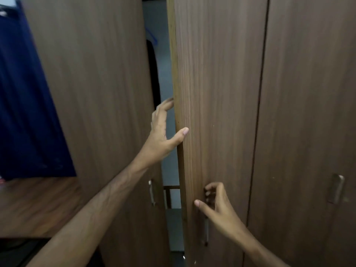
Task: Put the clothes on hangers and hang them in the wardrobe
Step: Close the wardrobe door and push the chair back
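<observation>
Nearest the viewer, the right hand sits low on the middle door of the wardrobe, its fingers curled around the upper part of that door's metal handle and the thumb stretched out to the left against the wood. Higher up, the left hand reaches in from the lower left at the end of a bare forearm; the hand grips the free edge of the same door, the thumb pressed on the front face and the fingertips hooked around the edge toward the inside. The middle door stands slightly ajar, and a narrow vertical gap separates it from the left door, which is swung outward toward the viewer and carries its own handle near its lower right edge. To the right, a third door is shut and has a handle at about the same height. Through the gap, a pale interior wall shows, with a dark garment hanging on a blue hanger near the top, and a wooden rail lower down. Farther off on the left, a dark blue curtain hangs above a wooden floor. No loose clothes or other hangers are visible.
</observation>
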`<action>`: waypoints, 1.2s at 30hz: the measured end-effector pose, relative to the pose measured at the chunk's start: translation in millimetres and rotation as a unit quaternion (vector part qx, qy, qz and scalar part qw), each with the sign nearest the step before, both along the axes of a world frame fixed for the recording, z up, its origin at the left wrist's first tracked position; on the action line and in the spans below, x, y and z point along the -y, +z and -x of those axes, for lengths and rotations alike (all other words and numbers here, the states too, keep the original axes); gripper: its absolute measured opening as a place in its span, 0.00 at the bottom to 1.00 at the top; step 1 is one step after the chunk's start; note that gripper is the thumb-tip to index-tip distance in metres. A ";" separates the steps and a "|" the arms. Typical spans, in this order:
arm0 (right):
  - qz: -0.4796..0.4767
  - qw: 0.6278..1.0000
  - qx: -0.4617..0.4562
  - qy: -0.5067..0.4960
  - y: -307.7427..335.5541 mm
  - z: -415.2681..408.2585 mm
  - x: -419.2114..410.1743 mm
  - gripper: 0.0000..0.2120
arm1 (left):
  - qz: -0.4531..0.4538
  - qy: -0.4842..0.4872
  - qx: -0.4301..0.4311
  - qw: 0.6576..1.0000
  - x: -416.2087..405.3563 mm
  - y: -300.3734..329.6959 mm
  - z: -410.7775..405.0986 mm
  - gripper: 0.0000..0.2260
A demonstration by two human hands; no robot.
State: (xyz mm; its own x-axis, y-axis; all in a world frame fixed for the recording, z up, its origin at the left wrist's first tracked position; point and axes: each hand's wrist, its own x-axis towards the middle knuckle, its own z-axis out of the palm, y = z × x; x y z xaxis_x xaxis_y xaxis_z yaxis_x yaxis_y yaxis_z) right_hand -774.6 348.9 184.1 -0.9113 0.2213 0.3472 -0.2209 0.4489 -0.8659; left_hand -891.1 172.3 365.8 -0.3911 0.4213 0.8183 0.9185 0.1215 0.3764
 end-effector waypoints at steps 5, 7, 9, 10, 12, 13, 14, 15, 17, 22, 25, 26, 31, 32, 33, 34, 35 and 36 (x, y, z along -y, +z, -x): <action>0.036 0.996 0.017 0.075 -3.2 66.2 27.9 0.05 | 0.047 0.139 0.064 0.987 43.5 -44.9 46.2 0.41; 0.035 0.995 0.014 0.090 -4.8 88.9 33.0 0.07 | 0.063 0.181 0.163 0.968 50.9 -68.2 64.5 0.46; 0.053 0.996 0.001 0.077 -9.2 114.0 43.2 0.12 | 0.077 0.219 0.260 0.937 55.2 -93.0 81.9 0.48; 0.070 0.996 -0.004 0.062 -9.8 124.5 47.8 0.13 | 0.085 0.241 0.294 0.921 55.1 -106.4 88.7 0.49; 0.107 0.994 -0.015 0.024 -11.6 141.2 57.1 0.13 | 0.092 0.273 0.349 0.892 55.0 -135.4 100.4 0.52; 0.124 0.992 -0.021 0.006 -13.1 147.3 61.0 0.13 | 0.081 0.266 0.384 0.880 54.8 -148.2 105.3 0.55; 0.129 0.991 -0.024 -0.006 -13.9 150.8 63.1 0.12 | 0.056 0.241 0.426 0.870 53.9 -159.9 109.6 0.58; 0.132 0.991 -0.025 -0.014 -14.6 154.3 64.3 0.11 | 0.026 0.207 0.465 0.860 52.4 -169.5 113.5 0.60; 0.128 0.991 -0.024 -0.024 -17.3 163.6 62.9 0.11 | -0.017 0.156 0.503 0.850 47.2 -184.5 122.6 0.60; 0.073 0.992 -0.043 -0.097 -25.1 185.3 60.4 0.11 | -0.018 0.161 0.496 0.853 43.0 -212.0 142.7 0.62; 0.080 0.989 -0.007 -0.122 -28.9 188.3 53.2 0.09 | -0.027 0.157 0.509 0.846 42.1 -235.5 150.8 0.50; 0.094 0.990 0.024 -0.099 -27.1 189.0 50.8 0.09 | -0.034 0.145 0.515 0.844 41.3 -242.6 154.3 0.47; 0.016 0.995 0.092 -0.024 -12.4 192.3 48.2 0.10 | 0.025 0.154 0.481 0.863 44.4 -258.4 171.6 0.40; -0.003 0.995 0.091 -0.028 -13.3 193.2 48.6 0.10 | 0.039 0.168 0.467 0.867 46.6 -259.2 173.0 0.39; -0.011 0.995 0.089 -0.032 -15.2 194.0 49.0 0.09 | 0.053 0.179 0.454 0.871 48.6 -260.2 173.2 0.36; -0.013 0.995 0.090 -0.034 -16.7 194.6 49.4 0.09 | 0.068 0.191 0.444 0.873 49.9 -261.4 172.4 0.34; -0.014 0.995 0.092 -0.036 -17.9 195.6 50.0 0.09 | 0.079 0.205 0.432 0.875 51.3 -262.6 170.3 0.33; -0.017 0.995 0.092 -0.037 -17.3 196.1 50.9 0.08 | 0.086 0.222 0.419 0.876 51.6 -263.0 166.4 0.32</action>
